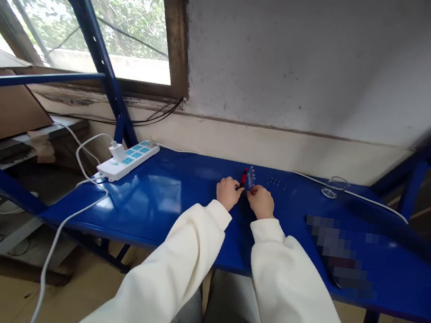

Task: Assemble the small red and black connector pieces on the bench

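On the blue table, my left hand is closed, with its thumb and fingers at the lower end of a slim red-and-black tool. Its exact kind is too small to make out. Just right of it, my right hand pinches the near end of a clear plastic strip with knobbly sides, which looks like a terminal block. The tool and the strip lie close side by side, pointing away from me. Several tiny pieces are scattered to the right of the strip.
A white power strip with a plugged-in adapter stands at the table's left, its cable hanging over the edge. A clear round container sits at the back right. A dark, pixelated object lies at the right. Blue frame posts rise at both ends.
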The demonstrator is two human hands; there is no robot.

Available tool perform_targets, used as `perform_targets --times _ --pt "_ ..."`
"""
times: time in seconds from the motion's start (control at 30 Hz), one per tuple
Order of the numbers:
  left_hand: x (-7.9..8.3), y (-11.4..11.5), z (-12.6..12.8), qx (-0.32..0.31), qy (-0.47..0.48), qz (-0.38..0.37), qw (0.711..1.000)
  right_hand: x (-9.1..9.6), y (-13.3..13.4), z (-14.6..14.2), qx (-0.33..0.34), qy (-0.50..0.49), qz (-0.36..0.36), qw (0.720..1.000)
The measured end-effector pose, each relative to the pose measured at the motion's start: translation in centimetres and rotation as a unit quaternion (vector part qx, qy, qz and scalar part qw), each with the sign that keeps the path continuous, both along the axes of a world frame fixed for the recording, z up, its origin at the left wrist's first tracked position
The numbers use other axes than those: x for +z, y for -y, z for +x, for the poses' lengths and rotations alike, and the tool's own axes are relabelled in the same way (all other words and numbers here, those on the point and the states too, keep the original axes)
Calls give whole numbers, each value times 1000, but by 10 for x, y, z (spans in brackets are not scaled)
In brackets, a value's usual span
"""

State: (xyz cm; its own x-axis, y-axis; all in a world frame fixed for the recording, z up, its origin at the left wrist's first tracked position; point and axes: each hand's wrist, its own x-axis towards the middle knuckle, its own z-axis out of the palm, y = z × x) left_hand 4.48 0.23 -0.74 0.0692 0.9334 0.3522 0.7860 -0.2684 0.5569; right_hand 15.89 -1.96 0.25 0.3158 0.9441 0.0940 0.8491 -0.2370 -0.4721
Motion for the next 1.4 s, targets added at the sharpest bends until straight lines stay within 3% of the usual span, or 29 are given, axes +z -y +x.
perform_targets --times 0.2,0.33,0.47,0.67,0.9,1.1,1.4 --pt "-2 3 1 -2 -64 -11 998 -1 0 -1 3 28 -25 999" --pt "1 10 -3 -8 -52 32 998 -1 0 0 6 30 -28 999" --pt "4 18 -7 -53 -45 100 993 -3 0 0 15 32 -12 999" --pt "0 17 -8 -75 -37 110 990 -3 1 -1 8 29 -1 1000" --pt "1 11 -12 -40 56 108 992 1 2 -2 -17 10 56 998" --pt "11 11 -16 -29 237 161 958 3 4 -7 14 27 80 996" --pt "10 13 -16 -40 259 160 952 2 5 -11 69 61 83 992"
